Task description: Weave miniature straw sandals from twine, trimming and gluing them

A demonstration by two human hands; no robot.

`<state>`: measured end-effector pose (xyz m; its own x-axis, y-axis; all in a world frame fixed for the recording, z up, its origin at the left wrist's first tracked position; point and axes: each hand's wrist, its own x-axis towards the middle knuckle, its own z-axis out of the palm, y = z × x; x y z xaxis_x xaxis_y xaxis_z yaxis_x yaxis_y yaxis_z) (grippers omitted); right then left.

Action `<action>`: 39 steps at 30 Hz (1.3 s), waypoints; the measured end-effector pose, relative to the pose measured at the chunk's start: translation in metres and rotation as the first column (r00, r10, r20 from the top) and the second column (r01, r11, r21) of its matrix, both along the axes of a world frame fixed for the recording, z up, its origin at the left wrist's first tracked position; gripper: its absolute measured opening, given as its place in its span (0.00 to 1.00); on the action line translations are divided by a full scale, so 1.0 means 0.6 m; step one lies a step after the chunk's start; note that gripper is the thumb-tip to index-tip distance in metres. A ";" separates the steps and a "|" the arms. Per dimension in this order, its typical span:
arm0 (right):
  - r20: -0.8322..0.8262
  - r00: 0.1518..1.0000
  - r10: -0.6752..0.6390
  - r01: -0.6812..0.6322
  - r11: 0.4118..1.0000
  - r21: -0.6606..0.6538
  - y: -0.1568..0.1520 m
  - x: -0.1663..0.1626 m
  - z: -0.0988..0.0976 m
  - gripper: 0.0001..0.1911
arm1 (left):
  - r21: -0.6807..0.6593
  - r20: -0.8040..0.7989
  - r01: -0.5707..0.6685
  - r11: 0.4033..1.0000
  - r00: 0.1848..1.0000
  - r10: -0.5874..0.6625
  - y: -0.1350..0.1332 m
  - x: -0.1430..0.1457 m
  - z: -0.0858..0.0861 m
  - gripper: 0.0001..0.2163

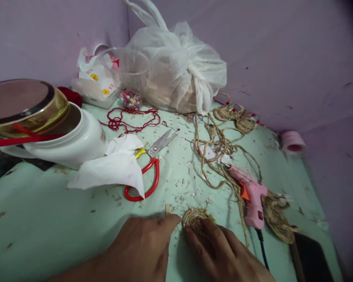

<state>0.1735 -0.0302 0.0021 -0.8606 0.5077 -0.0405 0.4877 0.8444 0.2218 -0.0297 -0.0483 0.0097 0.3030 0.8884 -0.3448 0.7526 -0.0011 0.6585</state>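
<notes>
Low in the head view, my left hand lies knuckles-up on the pale green table, its fingers curled under and its fingertips beside a small coiled jute disc. A short wooden stick end pokes up just above it. My right hand covers the lower right of the disc, fingers bent over the coil and pressing on it. What my left fingers pinch is hidden.
A pink glue gun lies right of the disc amid loose jute cord. Red-handled scissors sit under a white tissue. Behind: white jar, tied plastic bag, red string. A dark phone lies lower right.
</notes>
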 end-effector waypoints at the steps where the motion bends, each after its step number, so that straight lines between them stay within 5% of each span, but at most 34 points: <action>1: -0.012 1.000 -0.011 0.011 1.000 -0.013 0.000 -0.002 0.000 0.21 | -0.007 -0.007 0.012 1.000 1.000 -0.013 0.001 0.000 0.002 0.17; 8: -0.059 0.998 0.007 -0.007 1.000 0.002 0.002 0.000 0.004 0.19 | 0.000 -0.091 0.025 1.000 0.996 -0.025 0.000 0.007 0.007 0.21; 11: -0.089 0.995 0.050 -0.044 0.996 0.077 -0.008 0.005 -0.010 0.19 | -0.036 -0.134 0.145 0.989 0.980 -0.148 0.009 0.022 0.008 0.27; 17: -0.285 0.957 -0.053 0.108 0.978 0.179 -0.026 -0.011 -0.044 0.17 | -0.108 -0.289 0.311 0.944 0.899 -0.329 0.029 0.049 0.015 0.28; 23: -0.429 0.892 -0.145 0.171 0.985 0.023 -0.017 0.000 -0.038 0.17 | -0.058 -0.375 0.385 0.921 0.847 -0.377 0.025 0.049 0.000 0.28; 27: -0.530 0.824 -0.202 0.184 0.979 -0.087 -0.017 0.020 -0.032 0.16 | 0.036 -0.372 0.342 0.939 0.877 -0.305 0.018 0.047 -0.016 0.29; 34: -0.444 0.862 -0.243 0.264 0.964 -0.014 -0.024 0.021 -0.049 0.13 | 0.034 -0.342 0.345 0.938 0.886 -0.314 0.020 0.044 -0.011 0.29; 36: -0.468 0.843 -0.265 0.275 0.960 -0.048 -0.026 0.021 -0.054 0.13 | 0.118 -0.198 0.257 0.959 0.953 -0.231 0.021 0.035 -0.011 0.26; 39: -0.478 0.836 -0.269 0.250 0.963 -0.104 -0.027 0.031 -0.049 0.12 | 0.281 0.116 -0.058 0.958 0.993 0.026 0.024 0.017 -0.015 0.18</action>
